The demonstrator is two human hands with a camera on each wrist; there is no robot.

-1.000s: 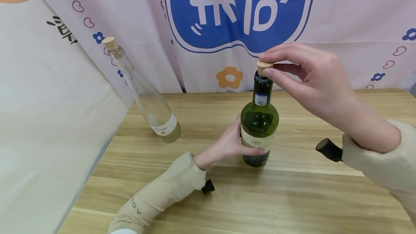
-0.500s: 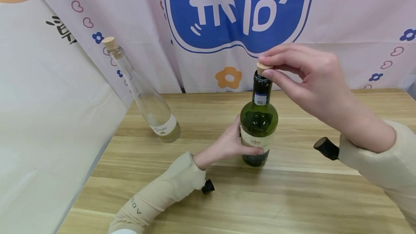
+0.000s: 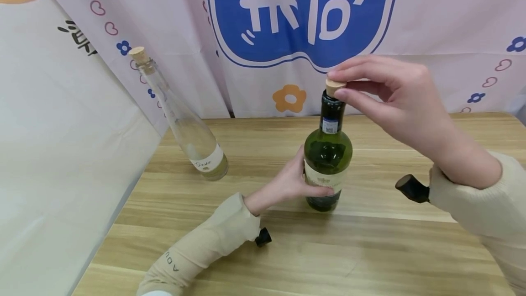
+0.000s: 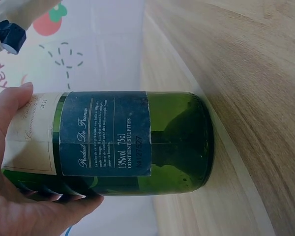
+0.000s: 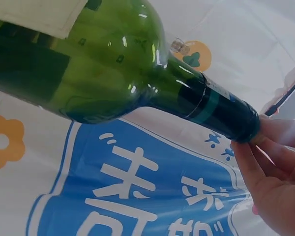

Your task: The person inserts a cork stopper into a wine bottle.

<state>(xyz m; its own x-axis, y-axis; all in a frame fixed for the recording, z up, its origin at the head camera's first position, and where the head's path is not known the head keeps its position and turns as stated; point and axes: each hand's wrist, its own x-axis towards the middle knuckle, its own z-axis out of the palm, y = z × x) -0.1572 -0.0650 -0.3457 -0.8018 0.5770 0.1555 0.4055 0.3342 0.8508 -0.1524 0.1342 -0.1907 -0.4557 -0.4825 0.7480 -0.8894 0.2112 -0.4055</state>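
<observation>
A green wine bottle (image 3: pixel 328 150) stands upright on the wooden table, a cork (image 3: pixel 334 87) in its mouth. Low on its body, around the cream label, my left hand (image 3: pixel 293 179) grips it; the left wrist view shows that hand's thumb and fingers on opposite sides of the glass (image 4: pixel 182 142). My right hand (image 3: pixel 404 99) pinches the cork between thumb and fingers above the dark neck. In the right wrist view the fingertips of the right hand (image 5: pixel 278 167) meet at the bottle's mouth and mostly hide the cork.
A slender clear bottle (image 3: pixel 197 143) with a cork (image 3: pixel 139 55) in its neck stands at the table's left side, some liquid at its bottom. Printed cloth (image 3: pixel 255 81) hangs behind the table (image 3: pixel 287 259), and a pale sheet (image 3: pixel 74 150) lies to the left.
Both hands keep their hold on the bottle and cork. The right hand and wrist shift only very slightly; the bottles stay where they were.
</observation>
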